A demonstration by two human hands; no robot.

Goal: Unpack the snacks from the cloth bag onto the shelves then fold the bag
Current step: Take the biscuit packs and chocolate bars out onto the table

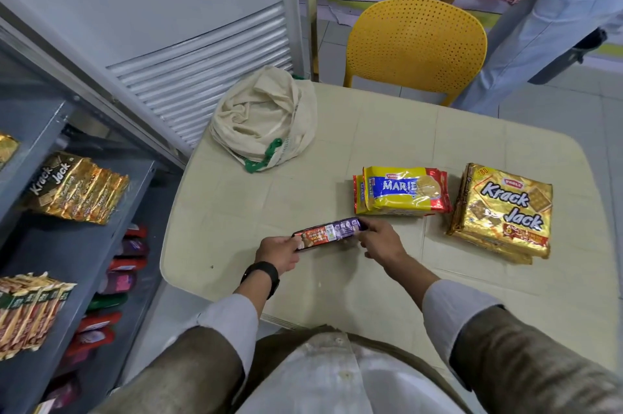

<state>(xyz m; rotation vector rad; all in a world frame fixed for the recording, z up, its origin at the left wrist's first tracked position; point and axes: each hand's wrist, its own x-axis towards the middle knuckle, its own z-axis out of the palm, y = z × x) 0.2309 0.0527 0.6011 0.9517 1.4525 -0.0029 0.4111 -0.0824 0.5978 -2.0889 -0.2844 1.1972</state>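
Note:
A slim purple and red biscuit pack is held just above the beige table. My left hand grips its left end and my right hand grips its right end. A crumpled cream cloth bag with green handles slumps at the table's far left corner. Yellow Marie packs lie stacked right of centre. Gold Krack Jack packs sit stacked at the right.
Grey metal shelves stand to the left, holding Krack Jack packs, striped packs and red packets lower down. A yellow chair faces the table's far side. Another person stands at the top right.

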